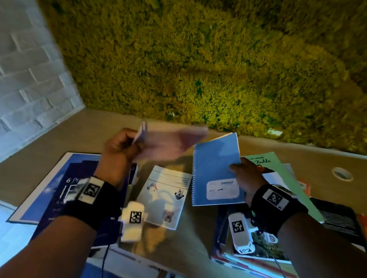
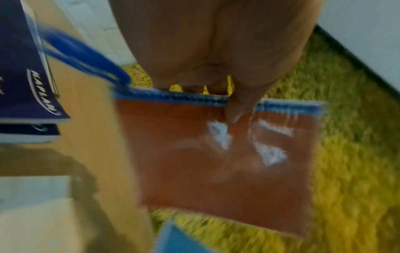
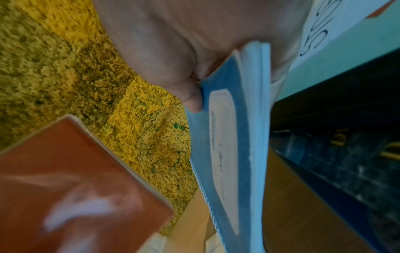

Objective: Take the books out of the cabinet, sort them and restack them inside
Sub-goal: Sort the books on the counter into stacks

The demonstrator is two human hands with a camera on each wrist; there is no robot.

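Note:
My left hand (image 1: 121,148) pinches a thin reddish-brown booklet (image 2: 227,162) by its blue top edge, thumb on the cover; it is blurred in the head view (image 1: 170,146) and shows at lower left of the right wrist view (image 3: 71,184). My right hand (image 1: 247,177) grips a blue spiral notebook (image 1: 216,171) by its right edge, lifted and tilted; its label shows in the right wrist view (image 3: 225,154). A white leaflet with animal pictures (image 1: 164,196) lies on the wooden top (image 1: 47,147) between my hands. A large dark-blue book (image 1: 57,188) lies under my left forearm.
A pile of books with a green one on top (image 1: 291,178) sits at the right, partly under my right wrist. A round cable hole (image 1: 342,173) is at far right. A moss wall (image 1: 215,55) rises behind the top; white brick wall (image 1: 8,75) at left.

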